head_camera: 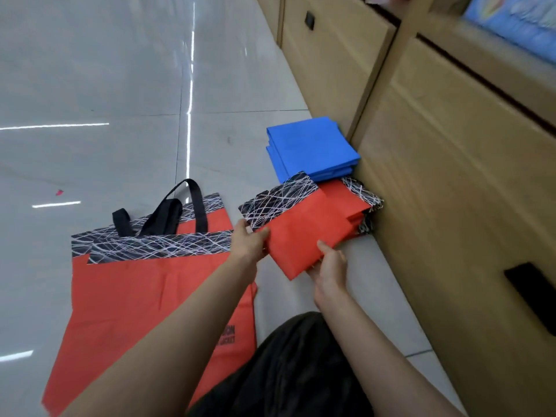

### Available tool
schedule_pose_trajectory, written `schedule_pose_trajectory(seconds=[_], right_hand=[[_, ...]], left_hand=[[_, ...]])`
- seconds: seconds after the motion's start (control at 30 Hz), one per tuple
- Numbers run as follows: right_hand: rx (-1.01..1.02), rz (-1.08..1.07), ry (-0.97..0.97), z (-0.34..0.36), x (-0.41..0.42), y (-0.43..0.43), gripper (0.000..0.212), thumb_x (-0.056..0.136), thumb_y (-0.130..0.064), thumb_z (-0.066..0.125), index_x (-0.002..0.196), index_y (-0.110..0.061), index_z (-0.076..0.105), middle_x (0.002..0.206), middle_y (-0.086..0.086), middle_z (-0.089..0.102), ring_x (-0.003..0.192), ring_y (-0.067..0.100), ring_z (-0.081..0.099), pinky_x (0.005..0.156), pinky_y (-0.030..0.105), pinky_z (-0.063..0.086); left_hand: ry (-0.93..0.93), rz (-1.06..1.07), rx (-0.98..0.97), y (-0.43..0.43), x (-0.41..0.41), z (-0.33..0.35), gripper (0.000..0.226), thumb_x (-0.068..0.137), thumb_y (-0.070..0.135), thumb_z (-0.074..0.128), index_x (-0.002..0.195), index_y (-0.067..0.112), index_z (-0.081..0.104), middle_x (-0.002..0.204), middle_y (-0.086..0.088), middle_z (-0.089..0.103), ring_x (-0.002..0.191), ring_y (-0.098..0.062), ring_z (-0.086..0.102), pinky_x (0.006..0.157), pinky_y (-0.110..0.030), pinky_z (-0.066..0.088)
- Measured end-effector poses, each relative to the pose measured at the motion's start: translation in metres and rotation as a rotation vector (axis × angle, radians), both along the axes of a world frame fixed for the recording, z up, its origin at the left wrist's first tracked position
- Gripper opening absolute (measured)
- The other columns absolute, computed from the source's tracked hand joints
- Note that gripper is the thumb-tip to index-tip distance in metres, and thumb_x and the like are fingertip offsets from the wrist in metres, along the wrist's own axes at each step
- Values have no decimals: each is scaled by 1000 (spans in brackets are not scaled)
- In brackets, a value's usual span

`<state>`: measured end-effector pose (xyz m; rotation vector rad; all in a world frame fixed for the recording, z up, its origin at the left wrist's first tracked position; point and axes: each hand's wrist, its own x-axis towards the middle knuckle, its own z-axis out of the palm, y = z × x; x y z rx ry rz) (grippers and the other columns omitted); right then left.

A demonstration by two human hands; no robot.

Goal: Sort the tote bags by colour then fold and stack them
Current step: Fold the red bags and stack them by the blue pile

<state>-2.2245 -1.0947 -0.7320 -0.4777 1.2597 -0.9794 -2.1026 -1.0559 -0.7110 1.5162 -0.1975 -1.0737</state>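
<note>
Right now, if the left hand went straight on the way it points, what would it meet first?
Beyond the folded red bag it grips, the left hand would likely meet the red stack, then the cabinet; depth is unclear.

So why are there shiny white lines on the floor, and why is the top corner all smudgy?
Head view: the white streaks are glare, probably lamps mirrored in the glossy floor. Head view again: the blue picture in the top right corner is smeared by blur, while the folded red bag looks sharp. Head view too: the wide lens makes the wooden cabinet lean.
</note>
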Motion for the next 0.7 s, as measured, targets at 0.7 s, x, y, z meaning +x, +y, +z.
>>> schedule_pose_trajectory(seconds=[0.7], right_hand=[[-52, -23, 222, -30, -66, -75, 22, 88, -3, 61, 107, -11, 54, 116, 18, 63, 100, 32, 63, 90, 51, 51]], left_hand=[[-1205, -545, 95, -98, -38, -28, 55, 90, 37, 58, 139, 17, 44, 136, -13, 43, 125, -30, 42, 103, -39, 31]])
